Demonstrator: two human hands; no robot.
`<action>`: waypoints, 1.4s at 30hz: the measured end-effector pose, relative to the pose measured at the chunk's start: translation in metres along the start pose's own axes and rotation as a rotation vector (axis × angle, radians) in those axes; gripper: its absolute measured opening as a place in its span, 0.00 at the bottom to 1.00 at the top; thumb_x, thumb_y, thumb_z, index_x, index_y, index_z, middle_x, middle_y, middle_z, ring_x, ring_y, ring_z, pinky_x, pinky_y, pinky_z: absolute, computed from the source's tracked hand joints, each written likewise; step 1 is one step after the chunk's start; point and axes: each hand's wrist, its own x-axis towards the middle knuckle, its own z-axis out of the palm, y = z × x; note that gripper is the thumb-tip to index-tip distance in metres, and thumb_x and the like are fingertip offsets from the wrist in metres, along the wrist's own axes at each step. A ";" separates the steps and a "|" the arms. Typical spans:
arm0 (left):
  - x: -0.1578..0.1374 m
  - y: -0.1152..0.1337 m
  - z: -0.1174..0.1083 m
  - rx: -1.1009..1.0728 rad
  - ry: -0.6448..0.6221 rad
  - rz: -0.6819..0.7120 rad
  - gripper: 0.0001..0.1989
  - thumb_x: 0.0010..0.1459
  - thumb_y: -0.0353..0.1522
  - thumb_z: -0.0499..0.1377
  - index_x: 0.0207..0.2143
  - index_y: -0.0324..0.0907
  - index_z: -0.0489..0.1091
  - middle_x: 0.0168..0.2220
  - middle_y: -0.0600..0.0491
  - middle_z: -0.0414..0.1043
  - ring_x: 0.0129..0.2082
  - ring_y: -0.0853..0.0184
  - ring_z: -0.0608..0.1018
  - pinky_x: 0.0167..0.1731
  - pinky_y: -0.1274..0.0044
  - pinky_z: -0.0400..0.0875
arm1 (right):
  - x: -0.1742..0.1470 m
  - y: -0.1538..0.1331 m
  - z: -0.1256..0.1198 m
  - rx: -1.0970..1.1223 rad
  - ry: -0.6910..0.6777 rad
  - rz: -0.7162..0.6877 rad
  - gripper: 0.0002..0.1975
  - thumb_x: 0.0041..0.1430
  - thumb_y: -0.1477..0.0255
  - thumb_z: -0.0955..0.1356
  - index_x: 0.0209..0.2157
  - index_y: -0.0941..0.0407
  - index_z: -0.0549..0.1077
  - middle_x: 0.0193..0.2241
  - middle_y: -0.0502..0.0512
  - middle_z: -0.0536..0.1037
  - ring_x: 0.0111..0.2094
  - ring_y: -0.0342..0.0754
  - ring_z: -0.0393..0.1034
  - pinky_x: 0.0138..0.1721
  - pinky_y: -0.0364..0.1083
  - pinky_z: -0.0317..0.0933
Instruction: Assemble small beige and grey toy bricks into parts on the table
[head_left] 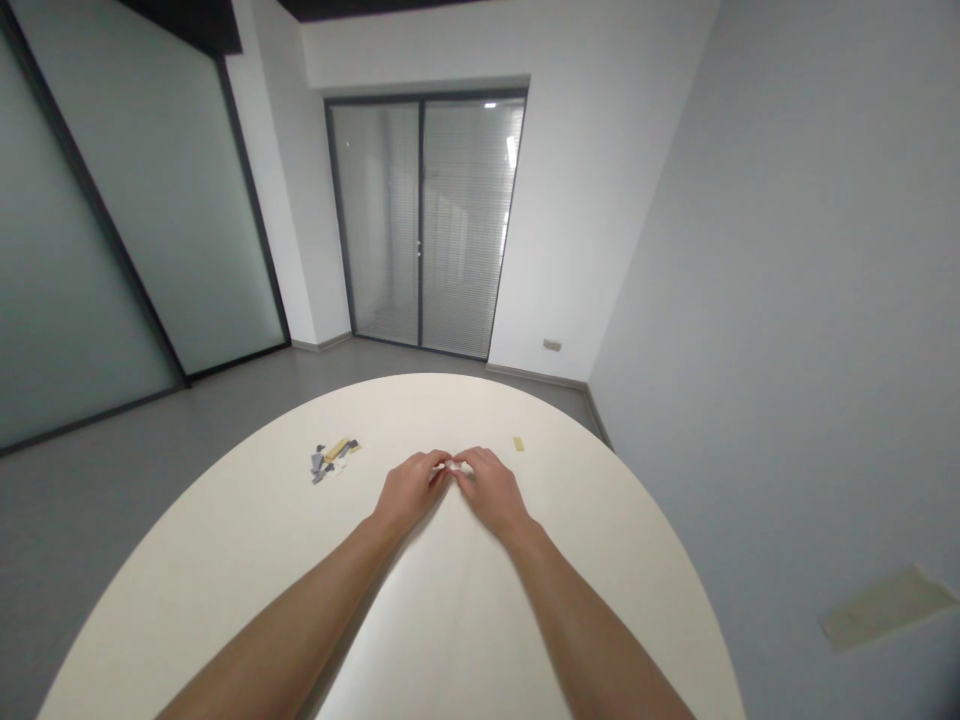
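Note:
Over the middle of the round table, my left hand and my right hand meet at their fingertips. Between them they pinch a small white piece, too small and too covered by fingers to name. Both hands are closed, thumbs and forefingers pressed on it from either side. To the left of my left hand lies a loose pile of small flat grey, tan and white pieces. A single small yellowish piece lies flat beyond my right hand.
The table's curved far edge is a short way past my hands. Behind it are a glass double door and a white wall. A grey wall with a strip of tape stands close on the right.

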 end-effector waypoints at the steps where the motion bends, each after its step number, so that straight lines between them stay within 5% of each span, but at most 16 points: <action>1: 0.000 0.000 0.000 0.001 -0.002 0.001 0.12 0.65 0.37 0.52 0.47 0.48 0.71 0.42 0.53 0.78 0.42 0.64 0.77 0.40 0.75 0.67 | 0.000 0.000 0.000 -0.002 -0.003 0.000 0.07 0.66 0.71 0.66 0.44 0.53 0.73 0.42 0.54 0.77 0.47 0.49 0.69 0.48 0.48 0.64; 42: 0.000 0.002 -0.003 -0.002 -0.026 0.002 0.13 0.66 0.36 0.51 0.47 0.48 0.73 0.44 0.53 0.78 0.45 0.63 0.77 0.43 0.74 0.69 | 0.000 -0.002 -0.002 -0.054 -0.024 0.036 0.08 0.67 0.67 0.64 0.42 0.52 0.75 0.41 0.54 0.79 0.47 0.49 0.69 0.46 0.48 0.64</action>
